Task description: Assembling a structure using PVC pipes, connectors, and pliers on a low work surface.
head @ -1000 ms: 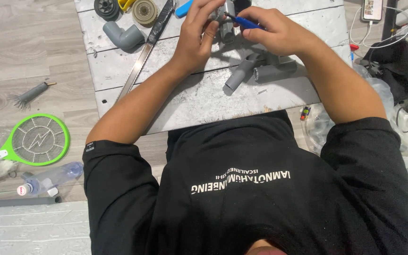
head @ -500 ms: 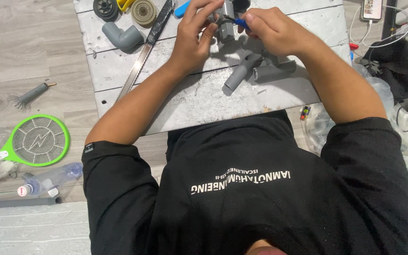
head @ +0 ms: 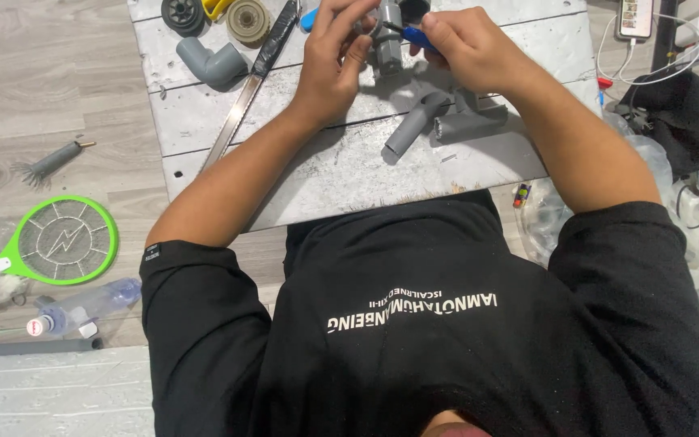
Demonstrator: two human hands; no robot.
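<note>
Up top on the board: we've got both hands bunched over one grey pipe fitting [head: 387, 36] near the far edge of the whitewashed plank table [head: 341, 170].
Head view, left hand [head: 335, 69]: fingers curled and clamped on the fitting's left side, thumb tip up by its top.
Head view, right hand [head: 467, 50]: fingers pinched together on a small blue-handled tool [head: 416, 36], its dark tip poking left at the fitting.
Key relation: the fitting sits right between our two sets of fingertips, long axis running away from us, roughly upright in the picture; the tool comes at it crosswise from the right. Left hand is the one actually carrying it, so it's nearer.
Spare parts: two more grey pipe pieces [head: 438, 123] lie just under our right wrist, angled toward each other, touching the board.
Left end of the board: a grey elbow [head: 210, 63], a hacksaw blade [head: 244, 97] lying diagonal, a dark wheel [head: 183, 13] and a tan wheel [head: 248, 19].
Floor stuff: green racket-shaped swatter [head: 62, 241] with a lightning mark on its mesh, clear plastic bottle [head: 82, 306] with a round red-and-white cap end, wire brush [head: 48, 162].
Right side: phone [head: 634, 18] with white cables, black bag [head: 677, 113].
Labels: white lettering across our black shirt [head: 414, 324], upside down from this angle.
</note>
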